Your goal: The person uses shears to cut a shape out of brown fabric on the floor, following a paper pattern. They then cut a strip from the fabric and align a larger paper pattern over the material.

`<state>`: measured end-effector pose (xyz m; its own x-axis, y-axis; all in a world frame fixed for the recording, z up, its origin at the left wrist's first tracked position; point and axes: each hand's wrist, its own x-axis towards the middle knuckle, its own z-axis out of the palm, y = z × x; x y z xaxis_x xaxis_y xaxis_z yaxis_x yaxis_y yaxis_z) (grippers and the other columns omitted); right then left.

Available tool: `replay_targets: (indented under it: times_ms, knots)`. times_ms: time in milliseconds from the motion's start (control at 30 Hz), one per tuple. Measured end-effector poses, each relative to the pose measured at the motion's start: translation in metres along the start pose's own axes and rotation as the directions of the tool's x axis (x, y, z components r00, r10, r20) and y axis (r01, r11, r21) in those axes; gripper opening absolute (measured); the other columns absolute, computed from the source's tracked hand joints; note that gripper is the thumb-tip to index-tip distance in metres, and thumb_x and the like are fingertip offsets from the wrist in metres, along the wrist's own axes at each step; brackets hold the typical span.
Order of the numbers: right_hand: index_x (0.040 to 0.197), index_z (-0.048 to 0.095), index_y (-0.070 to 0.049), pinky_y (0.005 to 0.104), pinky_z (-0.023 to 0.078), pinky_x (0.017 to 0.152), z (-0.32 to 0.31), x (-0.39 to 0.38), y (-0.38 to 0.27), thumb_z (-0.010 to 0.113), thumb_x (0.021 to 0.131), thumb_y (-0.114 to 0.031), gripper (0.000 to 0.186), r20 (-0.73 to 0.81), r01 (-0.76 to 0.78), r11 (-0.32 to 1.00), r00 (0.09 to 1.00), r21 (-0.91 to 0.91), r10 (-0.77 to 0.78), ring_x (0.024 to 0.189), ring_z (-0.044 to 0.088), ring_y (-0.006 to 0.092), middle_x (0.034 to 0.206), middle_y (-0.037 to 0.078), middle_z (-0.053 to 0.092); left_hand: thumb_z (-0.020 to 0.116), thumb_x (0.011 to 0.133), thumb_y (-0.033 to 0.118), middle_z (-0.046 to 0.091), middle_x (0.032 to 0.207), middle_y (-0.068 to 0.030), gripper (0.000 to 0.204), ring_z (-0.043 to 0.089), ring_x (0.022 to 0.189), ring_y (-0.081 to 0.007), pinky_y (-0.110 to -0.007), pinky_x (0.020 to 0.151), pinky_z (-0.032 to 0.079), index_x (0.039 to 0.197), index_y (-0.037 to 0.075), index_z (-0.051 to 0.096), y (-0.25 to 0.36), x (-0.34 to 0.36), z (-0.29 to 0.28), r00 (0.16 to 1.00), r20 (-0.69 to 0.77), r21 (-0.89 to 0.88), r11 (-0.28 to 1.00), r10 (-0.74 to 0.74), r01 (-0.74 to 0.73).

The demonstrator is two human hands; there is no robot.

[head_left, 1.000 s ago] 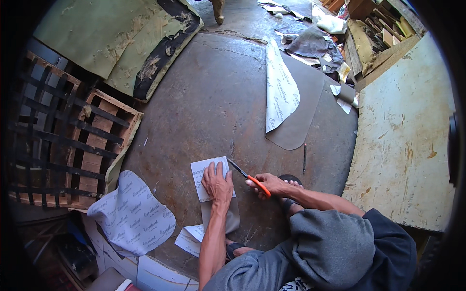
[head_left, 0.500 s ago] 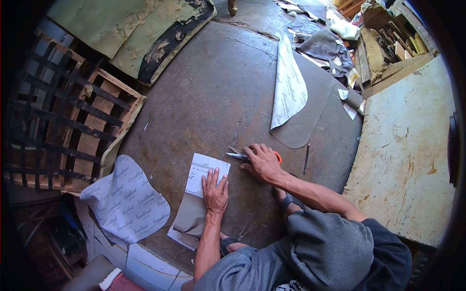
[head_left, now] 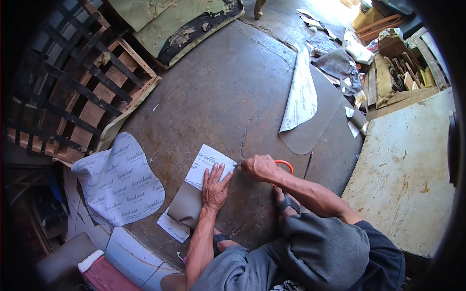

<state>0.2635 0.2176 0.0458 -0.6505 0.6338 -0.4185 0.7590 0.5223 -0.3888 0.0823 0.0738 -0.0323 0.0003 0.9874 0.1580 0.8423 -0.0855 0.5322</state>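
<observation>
My left hand lies flat with fingers spread on a folded piece of upholstery material, white printed backing up at its far end and grey-brown face showing nearer me. My right hand is closed around the scissors, whose orange handle sticks out behind it on the right. Most of the blades are hidden under the fist; the tip seems to be at the right edge of the folded piece. A dark pencil lies on the floor to the right.
A large grey-brown sheet with a folded-over white flap lies ahead right. White-backed material rests at left, below a wooden frame with black webbing. A worn pale board stands right; fabric scraps lie beyond.
My right hand has gone from lying over the scissors with fingers extended to a closed grip, its front now beside the folded piece. The view has shifted slightly; my left hand still presses the piece.
</observation>
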Motion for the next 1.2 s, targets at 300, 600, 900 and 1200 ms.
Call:
replay_targets:
  times_ms: [300,600,900,1200]
  knots:
    - [0.093,0.075,-0.011,0.0511,0.055,0.066,0.019,0.007,0.005,0.057,0.098,-0.041,0.035,0.014,-0.057,0.997,0.998,-0.047,0.057,0.079,0.073,0.0397,0.081,0.02,0.073,0.064,0.096,0.022,0.053,0.15,-0.0113,0.037,0.044,0.143,-0.0345,-0.055,0.12,0.027,0.133,0.027,0.068,0.002,0.0,0.003,0.999,0.018,0.053,0.998,0.027,-0.028]
    - [0.094,0.077,-0.006,0.0512,0.056,0.076,0.01,0.01,-0.004,0.058,0.095,-0.04,0.039,0.088,-0.093,0.995,0.992,-0.027,0.095,0.087,0.073,0.0428,0.09,0.026,0.073,0.065,0.094,0.019,0.052,0.149,-0.0107,0.04,0.043,0.143,-0.0341,-0.056,0.12,0.027,0.133,0.028,0.068,0.005,0.003,0.001,0.999,0.027,0.046,0.999,0.018,-0.02]
    - [0.101,0.075,-0.01,0.0516,0.056,0.074,0.023,0.013,-0.003,0.054,0.099,-0.045,0.041,0.11,-0.114,0.99,0.988,0.085,0.105,0.087,0.072,0.0427,0.088,0.022,0.073,0.066,0.092,0.017,0.053,0.148,-0.0115,0.044,0.042,0.144,-0.0344,-0.055,0.12,0.026,0.135,0.026,0.066,0.004,0.003,-0.002,0.999,0.049,0.072,0.997,0.018,-0.022]
    - [0.105,0.073,-0.009,0.0536,0.052,0.079,0.023,0.016,-0.019,0.049,0.1,-0.053,0.051,0.123,-0.236,0.859,0.972,0.454,0.201,0.092,0.069,0.0449,0.091,0.023,0.072,0.049,0.091,-0.007,0.067,0.128,-0.015,0.045,0.061,0.128,-0.0321,-0.055,0.114,0.037,0.133,0.005,0.058,-0.003,0.002,-0.002,0.987,-0.14,-0.131,0.99,-0.075,0.057]
